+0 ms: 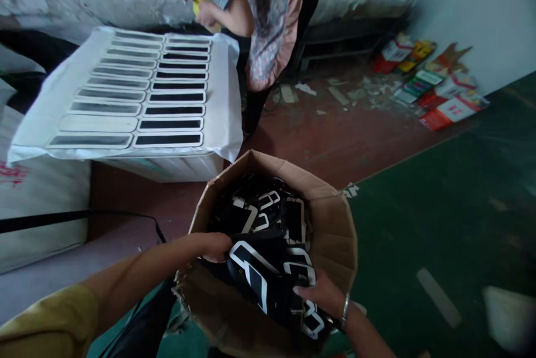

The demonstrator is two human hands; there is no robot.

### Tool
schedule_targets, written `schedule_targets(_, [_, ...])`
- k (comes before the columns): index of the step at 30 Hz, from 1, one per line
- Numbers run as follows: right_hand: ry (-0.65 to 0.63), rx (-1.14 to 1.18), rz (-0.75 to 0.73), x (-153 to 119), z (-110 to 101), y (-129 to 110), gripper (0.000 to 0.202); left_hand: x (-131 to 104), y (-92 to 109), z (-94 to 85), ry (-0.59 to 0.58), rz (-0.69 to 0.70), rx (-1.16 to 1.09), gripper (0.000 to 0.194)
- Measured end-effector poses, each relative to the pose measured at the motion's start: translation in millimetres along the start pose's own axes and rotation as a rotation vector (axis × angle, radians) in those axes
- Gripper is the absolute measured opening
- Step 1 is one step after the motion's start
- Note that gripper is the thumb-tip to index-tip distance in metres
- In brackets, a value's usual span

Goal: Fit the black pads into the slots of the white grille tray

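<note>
A large cardboard box (335,207) holds many black pieces with white rectangular outlines (295,218). Over its near part, my left hand (216,247) is closed at the left edge of a bunch of black pieces (268,282) bearing white outlines. My right hand (324,292), with a bracelet at the wrist, grips the right side of the bunch, its thumb on top. The fingertips of both hands are hidden behind the pieces.
A white-covered table (226,84) at the upper left carries two columns of white-framed strips (167,139). Behind it stands a person in an apron (272,23), a hand on a yellow-handled tool. Small boxes (452,109) and scraps lie on the floor at right.
</note>
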State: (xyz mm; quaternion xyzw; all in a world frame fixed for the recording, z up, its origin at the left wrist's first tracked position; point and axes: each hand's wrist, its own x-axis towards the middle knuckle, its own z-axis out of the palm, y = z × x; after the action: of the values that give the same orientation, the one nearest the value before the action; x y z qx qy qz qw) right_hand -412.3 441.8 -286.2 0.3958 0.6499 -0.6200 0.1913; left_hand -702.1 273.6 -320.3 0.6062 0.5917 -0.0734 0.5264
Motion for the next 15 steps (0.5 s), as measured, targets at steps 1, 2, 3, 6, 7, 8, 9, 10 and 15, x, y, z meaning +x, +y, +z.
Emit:
schedule_targets(1, [0.0, 0.048, -0.016, -9, -4, -15, 0.041, -12, 6, -19.4, -0.003, 0.021, -0.008, 0.022])
schedule_targets(2, [0.007, 0.085, -0.033, -19, -7, -30, 0.045, -24, 11, -37.9, -0.008, 0.036, -0.021, 0.022])
schedule_targets(3, [0.022, 0.112, -0.048, -28, -9, -44, 0.049, -36, 15, -55.2, -0.014, 0.045, -0.039, 0.021])
schedule_targets(6, [0.057, 0.18, -0.055, -56, -6, -87, 0.055, -74, 22, -97.7, -0.034, 0.066, -0.107, 0.023])
schedule_targets(7, [0.057, 0.208, -0.052, -65, -4, -101, 0.055, -88, 23, -108.8, -0.038, 0.078, -0.13, 0.025])
schedule_targets(8, [0.058, 0.233, -0.048, -75, 0, -115, 0.055, -101, 23, -118.7, -0.039, 0.091, -0.151, 0.028])
schedule_targets(9, [0.063, 0.253, -0.044, -85, 3, -129, 0.055, -115, 23, -127.3, -0.038, 0.104, -0.171, 0.03])
schedule_targets(10, [0.072, 0.268, -0.041, -94, 7, -142, 0.054, -130, 21, -134.8, -0.036, 0.117, -0.189, 0.031])
schedule_targets(15, [0.062, 0.268, -0.076, -120, 32, -198, 0.055, -210, 12, -153.0, 0.044, 0.165, -0.263, 0.032])
